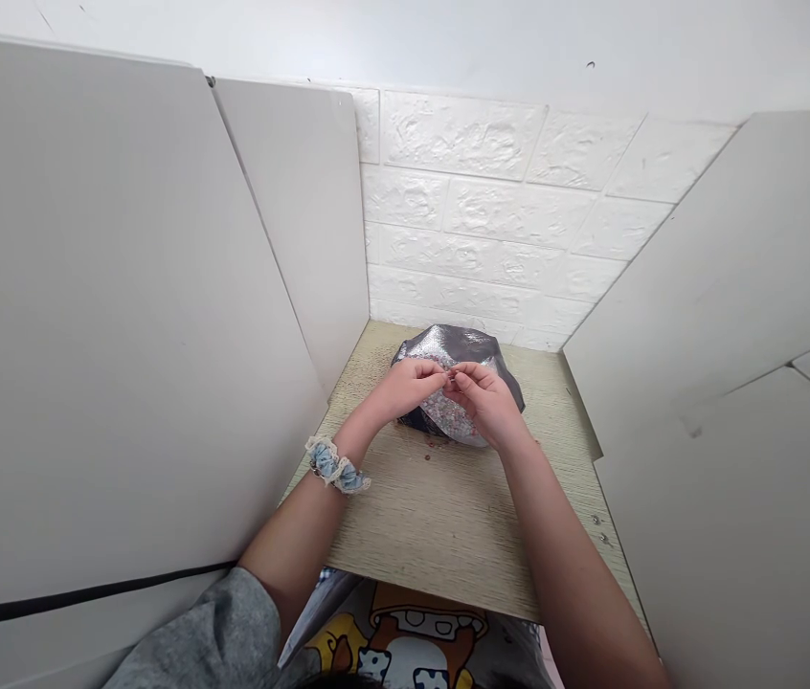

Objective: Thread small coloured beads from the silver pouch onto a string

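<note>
My left hand [405, 385] and my right hand [485, 400] meet over a dark silvery bag [459, 340] on the wooden tabletop. Both are closed in a pinch, fingertips almost touching. Between them is something tiny and reddish, too small to name. Under the hands, many small pale and pinkish bead-like pieces [452, 419] fill the middle of the bag. My fingers and palms hide part of them. A reddish-brown bead [427, 457] lies on the tabletop just in front of the bag.
The pale wooden tabletop [434, 526] sits between white panels at left [297, 191] and right [735, 335], with a white brick-pattern wall [477, 211] behind. Small shiny bits [600, 529] lie near the right edge. A blue scrunchie [337, 466] circles my left wrist.
</note>
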`<control>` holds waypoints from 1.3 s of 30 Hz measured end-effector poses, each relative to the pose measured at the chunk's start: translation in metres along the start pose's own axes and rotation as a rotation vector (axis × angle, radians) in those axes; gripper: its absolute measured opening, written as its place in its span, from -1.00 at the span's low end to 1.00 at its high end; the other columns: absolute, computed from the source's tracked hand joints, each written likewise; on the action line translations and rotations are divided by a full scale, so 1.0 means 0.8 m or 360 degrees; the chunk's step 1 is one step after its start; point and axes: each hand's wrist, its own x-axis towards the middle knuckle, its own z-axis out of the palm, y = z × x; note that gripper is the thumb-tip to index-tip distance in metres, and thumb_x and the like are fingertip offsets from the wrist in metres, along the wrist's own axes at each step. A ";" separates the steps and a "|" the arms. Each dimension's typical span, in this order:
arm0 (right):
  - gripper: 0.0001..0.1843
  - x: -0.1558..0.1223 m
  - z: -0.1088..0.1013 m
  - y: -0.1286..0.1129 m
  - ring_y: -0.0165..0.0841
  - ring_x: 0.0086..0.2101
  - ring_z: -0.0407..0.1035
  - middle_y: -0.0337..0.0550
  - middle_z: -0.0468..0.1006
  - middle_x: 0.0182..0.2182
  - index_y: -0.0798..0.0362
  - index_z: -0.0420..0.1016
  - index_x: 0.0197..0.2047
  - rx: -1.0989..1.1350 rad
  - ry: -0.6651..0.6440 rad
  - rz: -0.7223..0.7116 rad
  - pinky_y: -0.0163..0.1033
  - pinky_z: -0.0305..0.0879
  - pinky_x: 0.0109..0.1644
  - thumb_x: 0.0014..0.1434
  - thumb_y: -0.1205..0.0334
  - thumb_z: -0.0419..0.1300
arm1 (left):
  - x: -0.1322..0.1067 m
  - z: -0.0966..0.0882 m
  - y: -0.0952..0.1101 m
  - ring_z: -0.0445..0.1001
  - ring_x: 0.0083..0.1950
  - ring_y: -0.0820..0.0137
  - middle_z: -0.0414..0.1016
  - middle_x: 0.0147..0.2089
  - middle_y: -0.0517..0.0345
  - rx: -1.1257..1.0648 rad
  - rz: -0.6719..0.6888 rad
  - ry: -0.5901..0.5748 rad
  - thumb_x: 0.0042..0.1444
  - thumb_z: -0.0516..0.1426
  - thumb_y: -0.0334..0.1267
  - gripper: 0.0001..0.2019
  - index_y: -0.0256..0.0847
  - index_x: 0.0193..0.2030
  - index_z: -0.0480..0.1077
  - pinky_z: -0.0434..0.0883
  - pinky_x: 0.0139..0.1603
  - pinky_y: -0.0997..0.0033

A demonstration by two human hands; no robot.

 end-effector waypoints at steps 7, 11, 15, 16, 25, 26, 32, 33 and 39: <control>-0.81 -0.002 -0.001 -0.002 -0.49 -0.36 0.31 -0.30 0.38 -0.46 0.03 0.33 -0.43 0.0006 -0.0065 -0.0013 -0.25 0.27 -0.11 -0.15 0.18 0.23 | 0.000 0.000 0.000 0.12 -0.51 0.55 0.21 -0.55 0.23 0.0009 0.0009 0.0040 -0.06 -0.03 -0.17 -0.75 -0.30 -0.53 0.34 0.07 -0.54 0.55; -0.81 -0.004 0.000 -0.001 -0.49 -0.35 0.31 -0.30 0.37 -0.45 0.03 0.32 -0.44 -0.0032 -0.0069 -0.0020 -0.23 0.26 -0.09 -0.15 0.18 0.23 | -0.001 0.000 0.002 0.12 -0.52 0.55 0.22 -0.56 0.23 0.0024 0.0004 0.0057 -0.07 -0.03 -0.16 -0.74 -0.30 -0.52 0.36 0.07 -0.55 0.55; -0.81 -0.004 0.001 -0.001 -0.49 -0.34 0.31 -0.30 0.37 -0.45 0.03 0.32 -0.43 -0.0024 -0.0063 -0.0009 -0.24 0.25 -0.08 -0.16 0.19 0.23 | -0.001 0.000 0.001 0.13 -0.51 0.55 0.23 -0.55 0.23 0.0039 0.0016 0.0061 -0.06 -0.04 -0.15 -0.73 -0.31 -0.51 0.36 0.08 -0.54 0.55; -0.81 -0.004 0.001 -0.001 -0.49 -0.34 0.31 -0.30 0.37 -0.45 0.03 0.32 -0.44 -0.0017 -0.0063 -0.0009 -0.24 0.25 -0.08 -0.16 0.20 0.23 | -0.001 0.000 0.000 0.14 -0.50 0.55 0.23 -0.55 0.22 0.0042 0.0020 0.0054 -0.06 -0.04 -0.16 -0.73 -0.31 -0.50 0.36 0.08 -0.53 0.55; -0.79 -0.003 0.001 0.000 -0.48 -0.33 0.32 -0.29 0.39 -0.43 0.04 0.35 -0.42 -0.0088 -0.0035 -0.0007 -0.23 0.24 -0.09 -0.17 0.17 0.24 | -0.004 -0.002 0.006 0.13 -0.53 0.55 0.23 -0.58 0.23 0.0070 -0.0036 0.0039 -0.06 -0.03 -0.13 -0.71 -0.30 -0.52 0.38 0.07 -0.56 0.55; -0.78 -0.003 0.000 0.001 -0.47 -0.34 0.32 -0.28 0.40 -0.43 0.05 0.35 -0.41 -0.0118 -0.0039 -0.0009 -0.23 0.25 -0.10 -0.17 0.16 0.24 | -0.004 -0.002 0.007 0.13 -0.55 0.55 0.22 -0.60 0.24 0.0065 -0.0043 0.0028 -0.06 -0.03 -0.13 -0.71 -0.30 -0.53 0.37 0.07 -0.56 0.55; -0.79 -0.003 -0.005 -0.002 -0.41 -0.40 0.31 -0.23 0.42 -0.50 0.08 0.37 -0.47 -0.0541 0.0052 -0.0130 -0.23 0.25 -0.24 -0.16 0.13 0.22 | -0.003 -0.003 0.005 0.12 -0.63 0.58 0.19 -0.67 0.27 0.0029 -0.0115 -0.0057 -0.05 -0.03 -0.09 -0.69 -0.28 -0.62 0.28 0.09 -0.59 0.55; -0.80 -0.004 -0.005 -0.003 -0.42 -0.41 0.30 -0.24 0.41 -0.51 0.07 0.36 -0.49 -0.0601 0.0060 -0.0169 -0.25 0.24 -0.26 -0.15 0.13 0.22 | -0.003 -0.003 0.004 0.13 -0.64 0.58 0.20 -0.67 0.26 0.0019 -0.0116 -0.0065 -0.04 -0.03 -0.08 -0.68 -0.28 -0.63 0.26 0.10 -0.59 0.54; -0.82 -0.009 0.000 -0.012 -0.41 -0.38 0.28 -0.25 0.38 -0.49 0.06 0.31 -0.53 -0.0768 0.0018 -0.0351 -0.27 0.20 -0.25 -0.08 0.13 0.15 | -0.002 0.000 0.003 0.26 -0.57 0.56 0.31 -0.49 0.21 -0.0187 -0.0020 -0.0066 -0.01 -0.05 -0.05 -0.68 -0.29 -0.46 0.29 0.25 -0.50 0.51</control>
